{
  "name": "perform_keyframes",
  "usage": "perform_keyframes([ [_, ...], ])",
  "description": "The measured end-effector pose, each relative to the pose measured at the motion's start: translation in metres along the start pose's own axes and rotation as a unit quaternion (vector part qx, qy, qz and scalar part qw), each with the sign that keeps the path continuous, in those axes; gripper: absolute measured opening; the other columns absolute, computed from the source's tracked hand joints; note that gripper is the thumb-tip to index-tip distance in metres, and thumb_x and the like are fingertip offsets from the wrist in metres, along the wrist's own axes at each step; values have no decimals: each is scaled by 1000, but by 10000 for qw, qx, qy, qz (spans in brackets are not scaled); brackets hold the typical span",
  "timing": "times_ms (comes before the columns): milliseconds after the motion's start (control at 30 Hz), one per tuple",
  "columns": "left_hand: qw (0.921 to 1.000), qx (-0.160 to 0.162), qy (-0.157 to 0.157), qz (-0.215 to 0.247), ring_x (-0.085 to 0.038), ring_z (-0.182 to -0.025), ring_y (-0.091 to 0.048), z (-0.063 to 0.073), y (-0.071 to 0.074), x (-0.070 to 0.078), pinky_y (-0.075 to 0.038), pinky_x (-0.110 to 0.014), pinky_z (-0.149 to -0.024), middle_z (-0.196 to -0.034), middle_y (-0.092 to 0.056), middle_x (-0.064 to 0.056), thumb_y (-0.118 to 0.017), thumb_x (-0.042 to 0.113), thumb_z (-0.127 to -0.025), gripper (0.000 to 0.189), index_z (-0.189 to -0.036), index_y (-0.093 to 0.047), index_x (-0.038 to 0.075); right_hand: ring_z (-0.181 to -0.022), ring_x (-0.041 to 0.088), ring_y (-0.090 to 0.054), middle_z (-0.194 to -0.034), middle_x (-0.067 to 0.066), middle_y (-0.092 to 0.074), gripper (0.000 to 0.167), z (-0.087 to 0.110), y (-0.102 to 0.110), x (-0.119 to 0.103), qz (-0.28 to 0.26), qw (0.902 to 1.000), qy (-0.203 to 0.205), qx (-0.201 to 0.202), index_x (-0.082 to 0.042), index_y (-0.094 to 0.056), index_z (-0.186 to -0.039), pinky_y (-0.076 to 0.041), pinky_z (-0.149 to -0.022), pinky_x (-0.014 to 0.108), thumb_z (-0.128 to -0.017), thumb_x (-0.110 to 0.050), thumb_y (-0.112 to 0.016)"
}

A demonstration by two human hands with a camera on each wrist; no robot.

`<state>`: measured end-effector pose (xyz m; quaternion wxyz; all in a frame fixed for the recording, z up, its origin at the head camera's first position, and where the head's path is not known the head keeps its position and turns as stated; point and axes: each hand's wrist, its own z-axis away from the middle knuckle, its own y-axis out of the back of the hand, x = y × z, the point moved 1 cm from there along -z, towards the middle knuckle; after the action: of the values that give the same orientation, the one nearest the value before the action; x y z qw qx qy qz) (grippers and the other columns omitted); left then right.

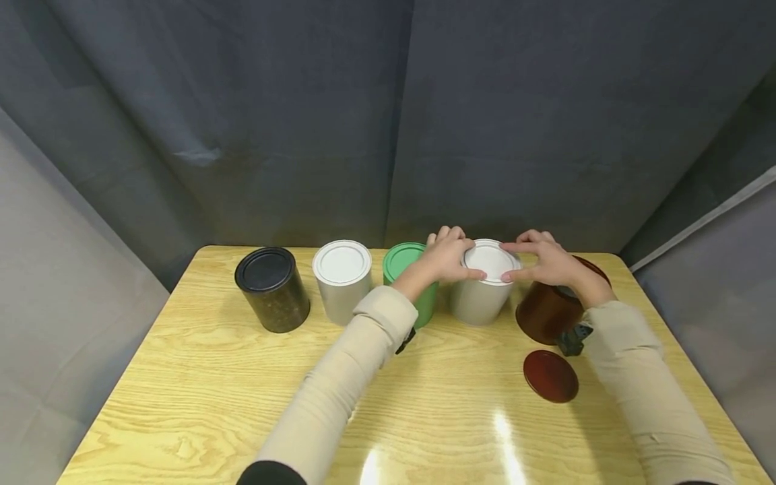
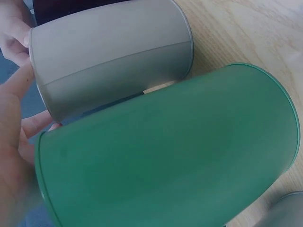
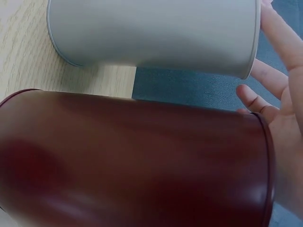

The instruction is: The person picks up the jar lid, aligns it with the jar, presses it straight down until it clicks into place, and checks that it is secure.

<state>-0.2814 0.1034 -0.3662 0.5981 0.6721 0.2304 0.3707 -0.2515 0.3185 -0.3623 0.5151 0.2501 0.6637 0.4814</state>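
A pale grey can (image 1: 479, 303) with a white lid (image 1: 490, 261) stands upright on the table. My left hand (image 1: 447, 256) holds the lid's edge from the left, and my right hand (image 1: 543, 261) grips it from the right, thumb and forefinger of each spread along the rim. Close under my left wrist is a green can (image 2: 165, 151) with a green lid (image 1: 403, 259). A dark red-brown can (image 3: 137, 161) stands under my right wrist, its top partly hidden. In the right wrist view, the other fingers reach behind the pale can's rim.
A round dark red lid (image 1: 550, 376) lies on the table (image 1: 242, 404) in front of the red-brown can. To the left stand another white-lidded can (image 1: 342, 289) and a black can (image 1: 273, 293). Grey curtains (image 1: 303, 121) hang behind the table and along both sides.
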Motion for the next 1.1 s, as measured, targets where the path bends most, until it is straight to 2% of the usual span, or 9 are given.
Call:
perform_keyframes([
  [200, 9995, -6, 75, 294, -16, -104, -35, 2, 2, -7, -27, -30, -79, -121, -45, 2, -57, 55, -82, 57, -129, -53, 23, -96, 33, -31, -112, 18, -43, 58, 2, 3, 0, -130, 9996, 134, 197, 1, -58, -120, -30, -77, 49, -73, -28, -77],
  [333, 9989, 1, 115, 461, -16, -103, -36, 2, 3, -9, -27, -30, -79, -119, -47, 2, -60, 53, -80, 56, -128, -55, 23, -95, 32, -32, -110, 18, -44, 56, 1, 4, 0, -104, 9996, 189, 185, 1, -60, -118, -30, -76, 46, -73, -28, -77],
  [500, 9995, -31, 52, 316, -16, -105, -36, 1, 5, -6, -27, -30, -78, -119, -47, 2, -60, 53, -80, 56, -127, -55, 22, -95, 31, -33, -111, 19, -45, 58, 1, 5, 2, -57, 9999, 66, 149, 1, -60, -118, -32, -76, 47, -72, -30, -77],
  [667, 9997, -143, 153, 88, -15, -106, -34, 0, 5, -5, -27, -30, -79, -121, -46, 3, -58, 54, -82, 56, -128, -54, 24, -97, 33, -32, -111, 19, -44, 58, 1, 4, 3, -127, 9999, 22, 84, 1, -58, -119, -32, -78, 50, -73, -30, -76],
  [833, 9996, -177, 202, 54, -16, -107, -34, 2, 3, -4, -27, -30, -81, -122, -45, 2, -56, 55, -83, 57, -130, -52, 24, -100, 34, -33, -115, 20, -44, 59, 2, 2, 2, -70, 10000, -21, 61, 1, -57, -121, -31, -80, 53, -75, -32, -74],
  [1100, 9998, 63, 64, 162, -16, -109, -33, 8, -1, -5, -27, -31, -83, -124, -44, 0, -53, 51, -86, 54, -132, -50, 22, -99, 34, -33, -114, 20, -46, 59, 5, 1, -2, 107, 9998, 64, 137, 1, -57, -121, -30, -79, 53, -76, -33, -73],
])
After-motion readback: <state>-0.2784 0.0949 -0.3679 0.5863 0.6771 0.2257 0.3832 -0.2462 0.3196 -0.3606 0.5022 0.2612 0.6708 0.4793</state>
